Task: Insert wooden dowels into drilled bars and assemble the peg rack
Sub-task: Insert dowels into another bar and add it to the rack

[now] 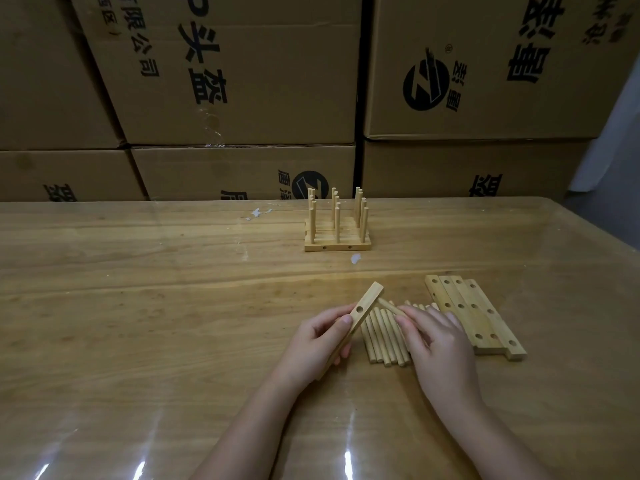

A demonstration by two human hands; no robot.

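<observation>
Forearms are reaching in from the near edge over the glossy wooden counter [138,306]. Left hand [318,336] is closing around a drilled bar [360,315], thumb on its face beside a hole, bar tilting up and away with its far end raised. Right hand [436,336] is pinching a single dowel [391,306], fingers curled around it, dowel tip touching the bar near its upper end; cannot tell if it is seated in a hole. Loose dowels [384,341] are lying side by side on the counter between and under both hands. Spare drilled bars [474,313] are lying flat in a row just right of the right hand, holes facing up. Farther back, an assembled peg rack [337,230] is standing on the counter with upright pegs. Cardboard boxes [242,81] with printed characters are stacking up behind the counter.
</observation>
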